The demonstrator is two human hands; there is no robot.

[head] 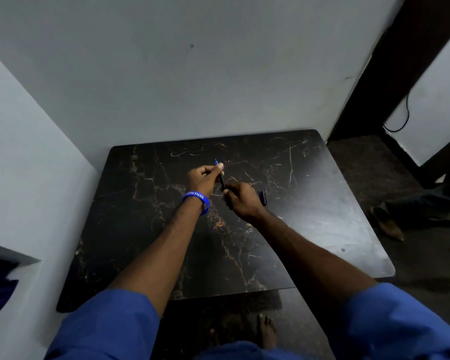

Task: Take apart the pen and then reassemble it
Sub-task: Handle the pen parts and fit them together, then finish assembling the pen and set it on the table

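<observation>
Here, both hands closed on the pen (222, 180): left hand (205, 179) pinching the tip end, right hand (240, 200) gripping the rear. Best twisted gently, kept in line. Cap-like piece (263, 198) just right of the right hand on the counter (322, 216).

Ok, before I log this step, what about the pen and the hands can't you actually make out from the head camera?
- Pen, head view: the middle shows; the left hand covers the tip end, the right hand the rear.
- Whether the pen is apart or whole: too small, dim.
- Dark piece beside the right hand: half hidden, identity unclear.
- Wristband lettering: cut off by the wrist's curve.
</observation>
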